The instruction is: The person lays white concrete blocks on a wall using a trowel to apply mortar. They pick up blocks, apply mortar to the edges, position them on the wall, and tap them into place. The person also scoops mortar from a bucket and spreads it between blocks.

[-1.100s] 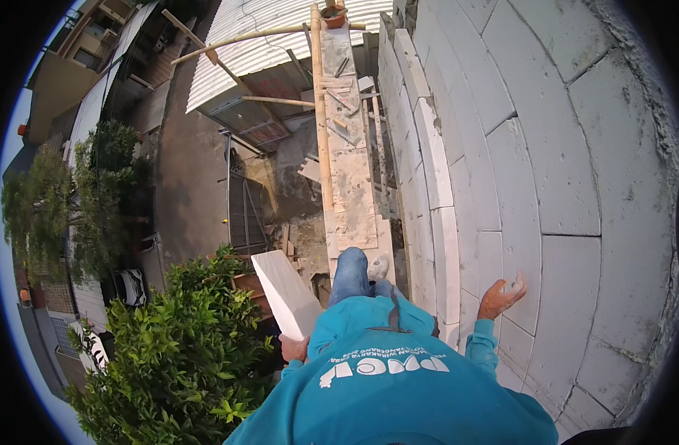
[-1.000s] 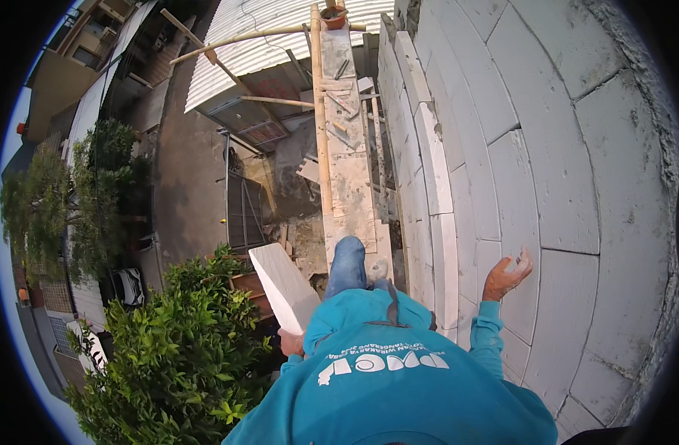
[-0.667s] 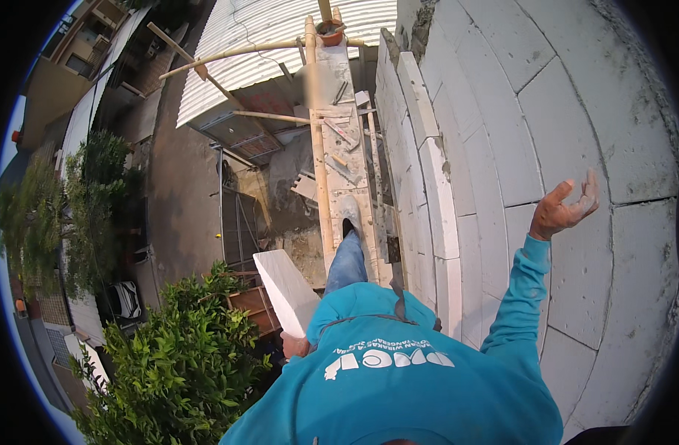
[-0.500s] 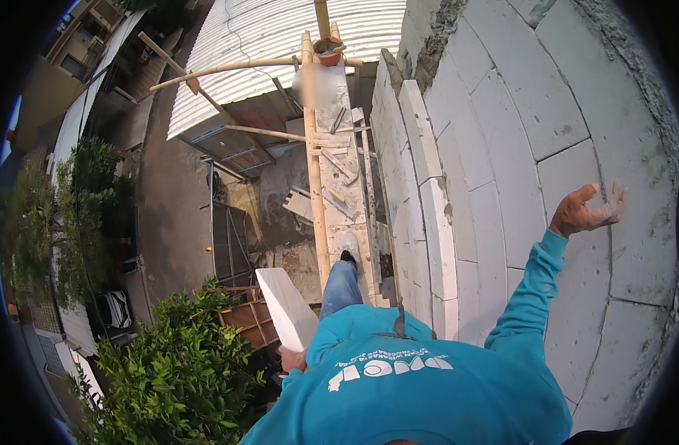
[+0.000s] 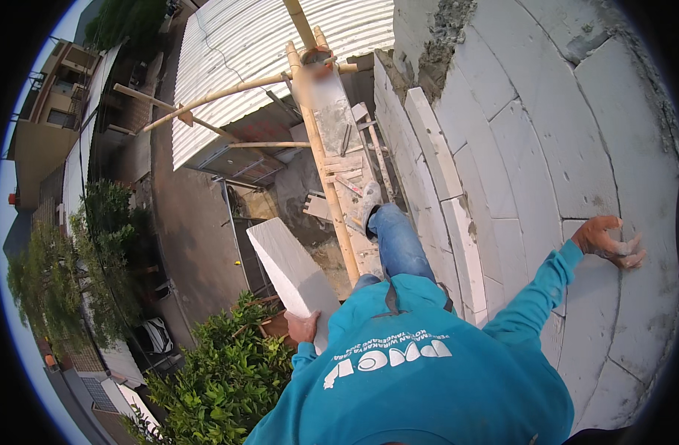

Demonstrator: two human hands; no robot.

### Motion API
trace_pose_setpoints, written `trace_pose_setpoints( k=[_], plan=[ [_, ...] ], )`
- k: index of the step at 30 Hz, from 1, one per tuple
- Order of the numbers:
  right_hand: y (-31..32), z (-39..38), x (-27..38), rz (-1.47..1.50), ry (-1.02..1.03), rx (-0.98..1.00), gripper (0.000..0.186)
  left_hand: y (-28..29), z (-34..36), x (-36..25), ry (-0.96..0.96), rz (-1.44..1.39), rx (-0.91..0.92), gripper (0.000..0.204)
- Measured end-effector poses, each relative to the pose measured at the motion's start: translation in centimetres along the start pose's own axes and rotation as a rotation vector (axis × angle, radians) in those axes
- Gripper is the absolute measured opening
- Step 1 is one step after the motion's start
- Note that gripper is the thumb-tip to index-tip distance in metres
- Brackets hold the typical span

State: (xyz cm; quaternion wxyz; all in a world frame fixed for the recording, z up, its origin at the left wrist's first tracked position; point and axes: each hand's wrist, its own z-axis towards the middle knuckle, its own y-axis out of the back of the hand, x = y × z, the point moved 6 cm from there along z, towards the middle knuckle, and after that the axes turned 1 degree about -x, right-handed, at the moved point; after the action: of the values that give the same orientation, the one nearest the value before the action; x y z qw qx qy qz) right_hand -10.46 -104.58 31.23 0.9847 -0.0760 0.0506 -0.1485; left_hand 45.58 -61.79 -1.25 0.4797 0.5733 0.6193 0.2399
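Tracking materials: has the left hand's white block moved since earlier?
Yes, forward: the white block, first short of the long bamboo pole, now extends beyond that pole's near end.

Below and left of centre, the bare left hand (image 5: pixel 302 325) curls in a grip; the teal-sleeved right arm (image 5: pixel 536 295) stretches toward the right edge, its bare, dusty-fingered right hand (image 5: pixel 608 239) loosely bent.

The left hand (image 5: pixel 302 326) is gripping a white block (image 5: pixel 291 267) beside the teal shirt (image 5: pixel 428 393). The right hand (image 5: pixel 608 241) is curling its fingers beside the pale block wall (image 5: pixel 528 178), contact unclear. A jeans-clad leg (image 5: pixel 400 241) is extending over the plank walkway (image 5: pixel 333 132).
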Motion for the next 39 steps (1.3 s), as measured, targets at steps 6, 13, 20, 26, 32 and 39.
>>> trace_pose_setpoints(
  k=[6, 13, 20, 26, 32, 39],
  plan=[
    [-3.2, -2.2, -1.1, -0.140, -0.001, -0.106, 0.043, 0.7, 11.2, -11.1, -0.009, 0.125, 0.005, 0.086],
    [-5.3, -3.6, -4.4, -0.364, 0.096, -0.071, 0.045, -1.7, 25.3, -27.1, -0.103, 0.254, 0.117, 0.087],
    [-2.8, -3.9, -9.8, -0.558, 0.039, -0.044, 0.047, 0.2, 38.2, -43.6, -0.236, 0.316, 0.171, 0.089],
    [-1.7, -3.7, -6.9, -0.748, -0.353, 0.027, 0.050, 2.9, 44.2, -56.9, -0.437, 0.292, 0.104, 0.078],
    [-5.0, -8.7, 9.8, -0.762, -0.582, 0.280, 0.050, 3.5, 50.0, -69.6, -0.596, 0.299, 0.035, 0.082],
    [-9.2, -25.0, 37.8, -0.285, -0.932, 0.875, 0.047, 1.1, 57.8, -84.1, -0.669, 0.327, 0.093, 0.091]
  ],
)
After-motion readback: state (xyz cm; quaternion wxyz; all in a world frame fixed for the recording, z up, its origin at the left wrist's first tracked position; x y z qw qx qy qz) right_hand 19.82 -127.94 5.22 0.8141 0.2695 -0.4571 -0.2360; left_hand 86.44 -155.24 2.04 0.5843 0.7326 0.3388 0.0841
